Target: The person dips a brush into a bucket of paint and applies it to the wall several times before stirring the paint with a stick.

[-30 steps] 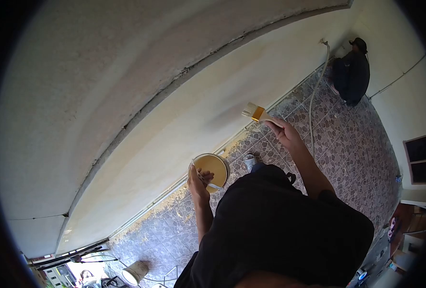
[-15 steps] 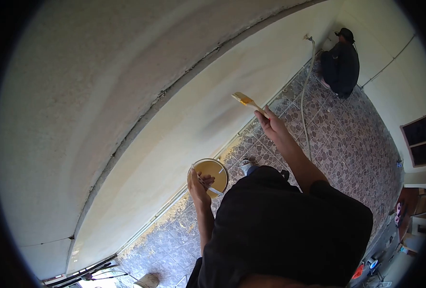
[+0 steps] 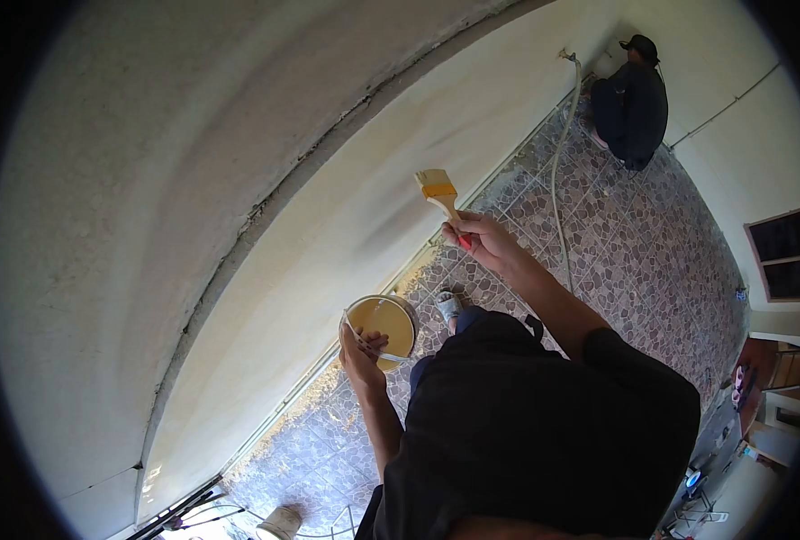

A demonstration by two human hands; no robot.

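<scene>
My right hand (image 3: 484, 241) is closed around the wooden handle of a paintbrush (image 3: 442, 191). The brush points up and away, with pale bristles and an orange band, its broad face toward me and its bristles in front of the cream wall (image 3: 310, 243) in this view. Lower left, my left hand (image 3: 360, 353) has its fingers wrapped around the white handle of a paint bucket (image 3: 415, 326). Yellowish-cream paint (image 3: 384, 317) fills much of the round opening. The bucket hangs beside the wall's foot, left of my sandalled foot (image 3: 449, 306).
A person in dark clothes and a hat (image 3: 634, 103) crouches in the far corner. A pale hose (image 3: 557, 180) runs from a wall tap across the patterned tile floor (image 3: 634, 243). Yellowish splatter (image 3: 314, 396) lines the wall base. Another bucket (image 3: 279, 523) stands at lower left.
The paintbrush has turned from edge-on to show its broad face, and my right hand has shifted left and slightly down. My left hand keeps hold of the bucket handle; the view has shifted slightly.
</scene>
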